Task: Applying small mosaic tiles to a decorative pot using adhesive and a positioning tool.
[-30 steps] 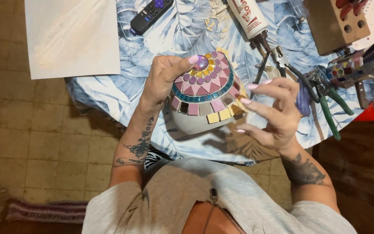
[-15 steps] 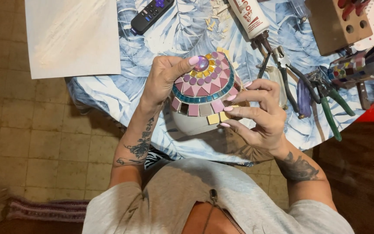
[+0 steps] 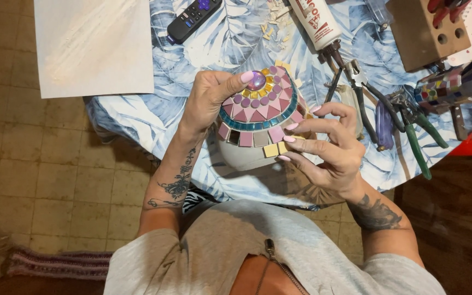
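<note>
While the left hand (image 3: pixel 208 101) steadies the mosaic-covered pot (image 3: pixel 258 123) above the counter's (image 3: pixel 137 117) near edge, its grip pressed to the dome, the right hand (image 3: pixel 323 147) pinches yellow tiles (image 3: pixel 275 149), hiding the pot's right side.

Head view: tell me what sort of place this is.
Probably a home craft table used for mosaic work. The left hand and right hand hold a tile-covered domed piece; tile nippers, a glue tube and a remote control lie on the leaf-print tablecloth.
</note>
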